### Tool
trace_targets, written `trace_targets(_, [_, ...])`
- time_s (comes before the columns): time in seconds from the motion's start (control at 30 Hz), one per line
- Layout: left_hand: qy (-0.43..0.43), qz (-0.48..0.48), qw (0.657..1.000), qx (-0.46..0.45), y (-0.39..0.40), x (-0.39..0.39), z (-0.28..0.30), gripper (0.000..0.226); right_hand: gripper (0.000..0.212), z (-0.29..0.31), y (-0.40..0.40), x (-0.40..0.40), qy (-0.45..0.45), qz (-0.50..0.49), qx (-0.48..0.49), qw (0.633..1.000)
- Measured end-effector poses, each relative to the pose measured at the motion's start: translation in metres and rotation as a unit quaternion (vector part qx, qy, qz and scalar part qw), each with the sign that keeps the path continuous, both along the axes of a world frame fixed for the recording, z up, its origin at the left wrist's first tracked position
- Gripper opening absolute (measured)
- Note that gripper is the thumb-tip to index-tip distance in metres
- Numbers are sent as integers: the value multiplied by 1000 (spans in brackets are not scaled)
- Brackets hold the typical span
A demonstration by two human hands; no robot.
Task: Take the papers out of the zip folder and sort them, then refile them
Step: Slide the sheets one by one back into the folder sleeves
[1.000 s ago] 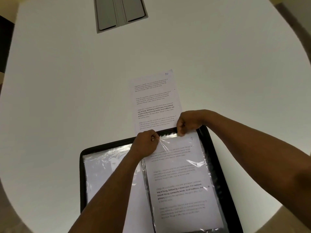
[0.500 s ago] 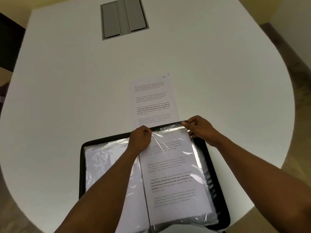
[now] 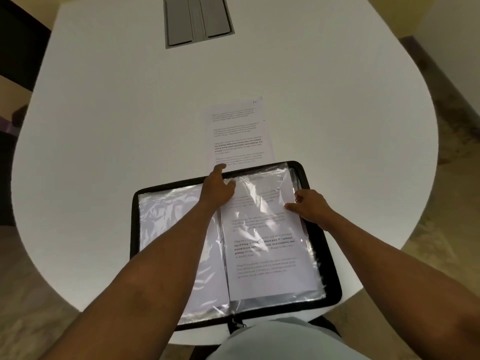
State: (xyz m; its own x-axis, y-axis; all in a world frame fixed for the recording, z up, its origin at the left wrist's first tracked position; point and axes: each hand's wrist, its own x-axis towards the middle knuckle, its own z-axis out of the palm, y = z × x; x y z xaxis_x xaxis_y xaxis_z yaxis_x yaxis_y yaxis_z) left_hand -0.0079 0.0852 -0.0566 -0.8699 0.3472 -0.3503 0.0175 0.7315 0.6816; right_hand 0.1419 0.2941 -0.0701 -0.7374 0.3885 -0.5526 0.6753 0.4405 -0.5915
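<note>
A black-edged zip folder lies open flat on the near part of the white counter, its clear plastic sleeves spread to left and right like a book. The right-hand sleeve holds a printed sheet with several blocks of text, and the plastic over it is wrinkled and shiny toward the far end. The left-hand sleeve looks pale and glossy; what it holds cannot be made out. The left hand lies over the far middle of the folder, near the spine, its fingers fairly straight and reaching past the far rim onto the near end of a loose paper; its grip takes hold of nothing that shows. The right hand sits at the right edge of the printed sheet, fingers bent, with the thumb and fingertips at the edge of the sheet or its plastic cover; which of the two is pinched cannot be told. The loose paper lies flat on the counter just beyond the folder, touching its far rim. A grey hatch is set into the counter at the far end.
</note>
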Motion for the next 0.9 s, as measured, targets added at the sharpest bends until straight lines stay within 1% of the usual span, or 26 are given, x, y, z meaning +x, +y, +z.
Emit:
trace_targets(0.07, [7, 5, 1000, 15, -6, 11, 3, 63, 28, 5, -2, 1, 13, -23, -41, 999])
trace_targets(0.17, [13, 13, 999, 29, -14, 29, 8, 58, 31, 30, -12, -3, 32, -43, -163, 985])
trace_targets(0.27, [-36, 47, 996, 71, -26, 48, 24, 42, 22, 58, -36, -12, 62, -55, -313, 946])
trace_targets(0.33, [-72, 68, 987, 126, -34, 61, 41, 32, 22, 69, -55, -20, 83, -66, -376, 921])
trace_targets(0.37, [-84, 78, 982, 151, -38, 68, 51, 31, 24, 73, -66, -24, 91, -74, -399, 909])
trace_targets(0.43, [-98, 88, 975, 179, -47, 78, 68, 37, 26, 80, -89, -33, 103, -90, -440, 887])
trace_targets(0.5, [-111, 79, 975, 173, -62, 83, 78, 51, 26, 82, -112, -42, 110, -104, -462, 874])
trace_targets(0.57, [-118, 55, 984, 125, -75, 86, 84, 65, 23, 77, -131, -47, 100, -117, -475, 866])
trace_targets(0.63, [-116, 37, 989, 80, -87, 90, 85, 68, 26, 72, -145, -50, 83, -122, -479, 865])
trace_targets(0.67, [-112, 35, 991, 62, -90, 90, 85, 65, 28, 72, -151, -54, 78, -115, -479, 867])
trace_targets(0.73, [-103, 52, 992, 54, -94, 86, 83, 51, 32, 70, -156, -60, 70, -112, -499, 857])
trace_targets(0.77, [-75, 87, 991, 75, -132, 74, 92, 42, 36, 84, -190, -77, 70, -78, -501, 859])
trace_targets(0.83, [-63, 138, 985, 85, -156, 64, 89, 31, 43, 90, -204, -84, 67, -46, -493, 866])
trace_targets(0.9, [-53, 186, 979, 66, -169, 62, 83, 26, 42, 81, -208, -81, 75, -10, -447, 891])
